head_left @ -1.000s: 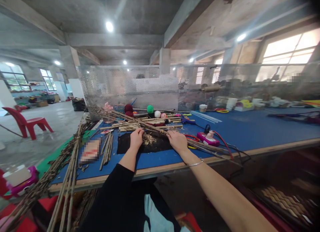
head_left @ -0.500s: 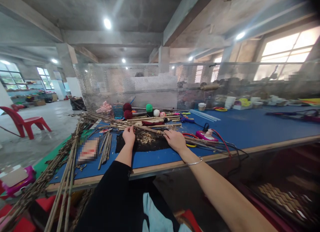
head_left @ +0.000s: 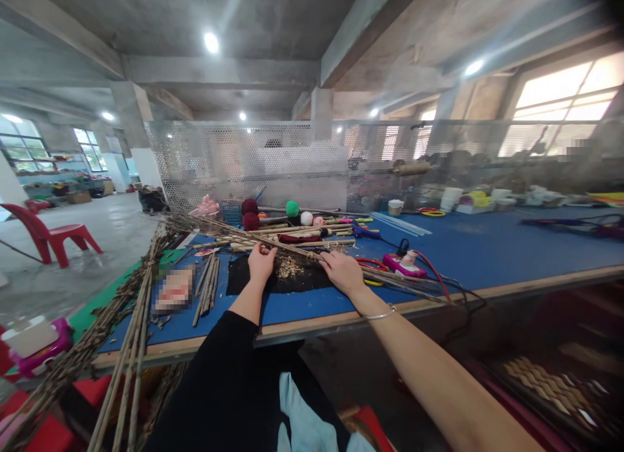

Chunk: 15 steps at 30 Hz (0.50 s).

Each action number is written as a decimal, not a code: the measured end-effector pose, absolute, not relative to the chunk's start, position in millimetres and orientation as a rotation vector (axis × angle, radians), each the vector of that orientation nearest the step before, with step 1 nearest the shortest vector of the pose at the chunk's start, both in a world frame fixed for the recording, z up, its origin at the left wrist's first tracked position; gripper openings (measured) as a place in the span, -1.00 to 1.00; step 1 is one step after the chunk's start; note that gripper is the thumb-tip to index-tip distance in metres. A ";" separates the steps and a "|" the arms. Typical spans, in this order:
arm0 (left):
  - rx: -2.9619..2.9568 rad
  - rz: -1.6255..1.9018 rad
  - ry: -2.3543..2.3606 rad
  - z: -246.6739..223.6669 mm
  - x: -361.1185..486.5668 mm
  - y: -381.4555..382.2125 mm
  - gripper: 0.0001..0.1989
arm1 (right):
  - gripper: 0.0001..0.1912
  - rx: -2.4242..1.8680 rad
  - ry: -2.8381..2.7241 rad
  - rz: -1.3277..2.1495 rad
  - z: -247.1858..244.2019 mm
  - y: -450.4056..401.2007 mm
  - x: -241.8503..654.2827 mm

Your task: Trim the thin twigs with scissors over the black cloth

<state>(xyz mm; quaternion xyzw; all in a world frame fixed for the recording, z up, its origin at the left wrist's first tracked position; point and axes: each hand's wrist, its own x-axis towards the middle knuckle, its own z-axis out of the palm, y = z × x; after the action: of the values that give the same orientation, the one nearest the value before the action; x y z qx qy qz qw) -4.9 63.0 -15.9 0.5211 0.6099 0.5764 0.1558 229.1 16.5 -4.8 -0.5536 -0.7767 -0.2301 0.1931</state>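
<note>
A bundle of long thin twigs (head_left: 294, 249) slants across the table from the back left to the front right. My right hand (head_left: 342, 271) is closed around it near its middle, beside a tied or knotted spot. Just under the bundle's left part, my left hand (head_left: 262, 262) has its thumb and fingers pinched together; what is between them is too small to make out. Below and between the hands lies a black cloth (head_left: 241, 278), with a heap of small pale bits (head_left: 288, 268) on it.
Short cut sticks (head_left: 207, 288) lie left on the blue table (head_left: 468, 247). Sticks and yarn balls (head_left: 292, 209) sit behind my hands. A pink power socket (head_left: 404, 266) with cables is at the right. More long twigs (head_left: 127, 348) hang over the table's left edge.
My left hand has moved a little to the right along the bundle, and its fingertips sit slightly lower against it. My right hand keeps its hold on the twigs.
</note>
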 end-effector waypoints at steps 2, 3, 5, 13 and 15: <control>1.487 1.652 1.722 -15.5 -4.8 64.2 -0.49 | -0.67 -1.547 -2.204 -0.638 -4.0 15.7 228.8; 1.476 1.655 1.723 -15.4 -4.9 64.6 -0.52 | -0.66 -1.546 -2.214 -0.635 -3.6 15.2 228.4; 1.444 1.673 1.739 -15.8 -5.6 65.4 -0.63 | -0.65 -1.549 -2.225 -0.630 -2.8 14.0 227.6; 1.592 1.578 1.711 -18.3 -6.5 61.2 -0.83 | -0.70 -1.693 -2.128 -0.618 -3.3 15.2 226.0; 1.620 1.514 1.716 -17.6 -5.7 57.7 -0.85 | -0.70 -1.693 -2.094 -0.622 -3.8 16.8 226.9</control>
<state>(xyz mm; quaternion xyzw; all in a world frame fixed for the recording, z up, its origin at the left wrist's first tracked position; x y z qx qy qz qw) -5.7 57.7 -17.6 0.5697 0.6032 0.5322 0.1682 226.9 16.8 -3.8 -0.6019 -0.7440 -0.2211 0.1879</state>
